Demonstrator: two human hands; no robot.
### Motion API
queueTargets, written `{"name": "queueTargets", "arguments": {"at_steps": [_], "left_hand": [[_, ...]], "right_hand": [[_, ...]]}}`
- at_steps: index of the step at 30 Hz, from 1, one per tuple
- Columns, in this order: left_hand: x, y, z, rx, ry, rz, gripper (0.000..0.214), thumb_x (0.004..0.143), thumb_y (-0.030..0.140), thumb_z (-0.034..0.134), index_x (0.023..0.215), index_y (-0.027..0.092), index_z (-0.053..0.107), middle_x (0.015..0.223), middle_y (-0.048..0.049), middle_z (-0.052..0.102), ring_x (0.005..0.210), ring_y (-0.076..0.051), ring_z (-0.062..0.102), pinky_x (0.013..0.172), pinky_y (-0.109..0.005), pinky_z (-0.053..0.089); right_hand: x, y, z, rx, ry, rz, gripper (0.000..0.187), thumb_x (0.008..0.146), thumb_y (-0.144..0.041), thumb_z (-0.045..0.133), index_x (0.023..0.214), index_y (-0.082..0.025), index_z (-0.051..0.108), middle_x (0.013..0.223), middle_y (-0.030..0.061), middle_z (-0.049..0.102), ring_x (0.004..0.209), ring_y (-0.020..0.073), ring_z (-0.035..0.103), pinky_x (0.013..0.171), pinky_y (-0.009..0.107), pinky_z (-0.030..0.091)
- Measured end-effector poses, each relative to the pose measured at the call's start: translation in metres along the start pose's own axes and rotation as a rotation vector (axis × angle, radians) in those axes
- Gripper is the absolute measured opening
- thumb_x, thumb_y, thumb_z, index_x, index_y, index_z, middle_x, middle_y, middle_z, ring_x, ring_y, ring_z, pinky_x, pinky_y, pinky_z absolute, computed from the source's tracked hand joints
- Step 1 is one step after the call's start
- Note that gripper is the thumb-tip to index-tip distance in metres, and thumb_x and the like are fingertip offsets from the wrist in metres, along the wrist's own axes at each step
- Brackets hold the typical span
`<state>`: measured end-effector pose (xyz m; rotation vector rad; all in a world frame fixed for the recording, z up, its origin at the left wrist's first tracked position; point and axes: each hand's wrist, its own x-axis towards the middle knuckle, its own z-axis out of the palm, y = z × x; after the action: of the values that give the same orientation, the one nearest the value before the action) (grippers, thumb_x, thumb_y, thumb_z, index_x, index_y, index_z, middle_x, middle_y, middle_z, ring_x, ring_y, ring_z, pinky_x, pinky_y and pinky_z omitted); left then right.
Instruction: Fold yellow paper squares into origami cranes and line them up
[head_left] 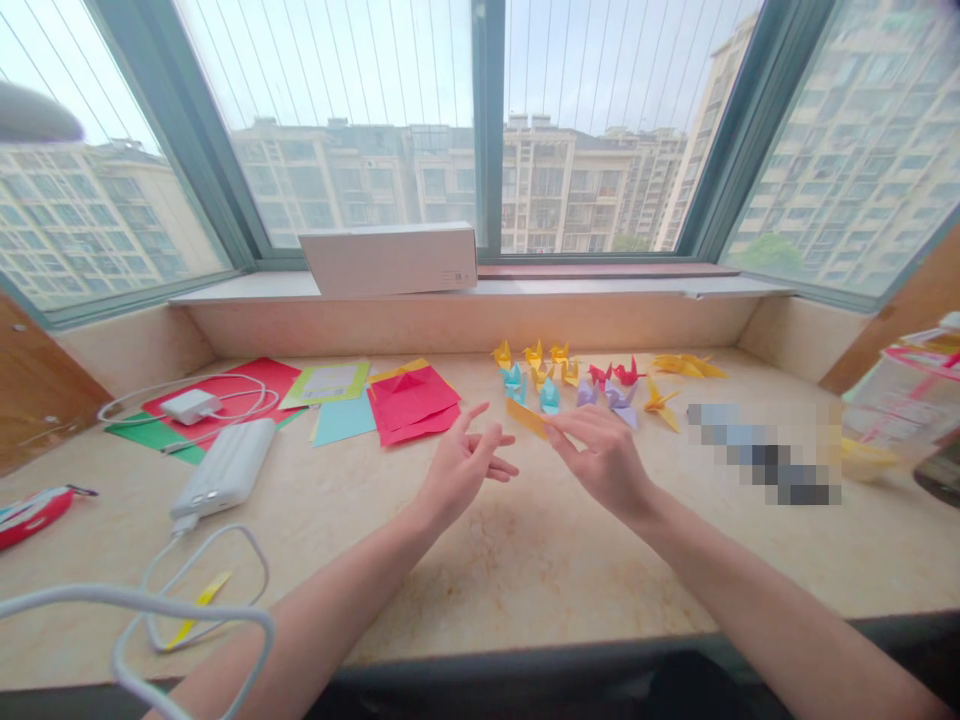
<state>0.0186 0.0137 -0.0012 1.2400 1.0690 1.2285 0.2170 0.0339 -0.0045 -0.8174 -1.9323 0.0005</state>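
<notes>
Sheets [414, 402] left; cranes [570, 374] right.

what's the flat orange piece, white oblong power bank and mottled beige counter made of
Orange piece: probably matte paper, thin and straight-edged. Power bank: likely smooth plastic, given its rounded casing. Counter: stone or stone-look, smooth with cloudy mottling.

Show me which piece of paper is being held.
The small orange-yellow piece, pinched in the right hand; the red sheets and paper birds rest on the counter.
</notes>
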Motion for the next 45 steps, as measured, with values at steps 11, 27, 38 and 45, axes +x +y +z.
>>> {"name": "queueTargets", "arguments": {"at_steps": [11,27,38,45], "left_hand": [[-0.002,-0.002,-0.001,-0.012,-0.086,0.233,0.064,0.089,0.028,0.06,0.146,0.022,0.032,0.11,-0.009,0.069,0.087,-0.019,0.07,0.077,-0.032,0.059],[-0.004,-0.005,-0.001,0.142,-0.248,0.162,0.063,0.088,0.037,0.062,0.144,0.022,0.038,0.097,-0.0077,0.065,0.07,-0.015,0.064,0.053,-0.022,0.053],[0.003,-0.008,-0.009,0.167,0.099,-0.067,0.044,0.086,0.042,0.062,0.117,0.016,0.045,0.091,-0.004,0.06,0.045,-0.009,0.06,0.044,-0.024,0.052],[0.009,-0.007,-0.011,-0.112,0.022,-0.129,0.021,0.081,0.022,0.059,0.099,0.013,0.065,0.094,-0.0108,0.074,0.067,-0.017,0.071,0.067,-0.029,0.059]], "right_hand": [[-0.003,-0.012,0.006,0.011,-0.236,-0.263,0.024,0.091,-0.024,0.063,0.114,-0.025,0.069,0.119,0.008,0.068,0.108,0.0234,0.06,0.093,0.043,0.048],[-0.003,-0.007,0.0,0.159,-0.041,-0.008,0.016,0.098,-0.022,0.049,0.104,-0.022,0.064,0.102,0.0084,0.073,0.098,0.0217,0.065,0.088,0.038,0.049],[-0.005,-0.011,-0.002,0.268,-0.157,-0.149,0.018,0.099,-0.02,0.045,0.11,-0.023,0.06,0.107,0.0087,0.073,0.105,0.0213,0.066,0.094,0.04,0.049],[-0.004,-0.012,0.002,0.226,-0.219,-0.201,0.017,0.098,-0.018,0.048,0.108,-0.022,0.061,0.104,0.0082,0.075,0.102,0.0211,0.068,0.096,0.041,0.049]]}}
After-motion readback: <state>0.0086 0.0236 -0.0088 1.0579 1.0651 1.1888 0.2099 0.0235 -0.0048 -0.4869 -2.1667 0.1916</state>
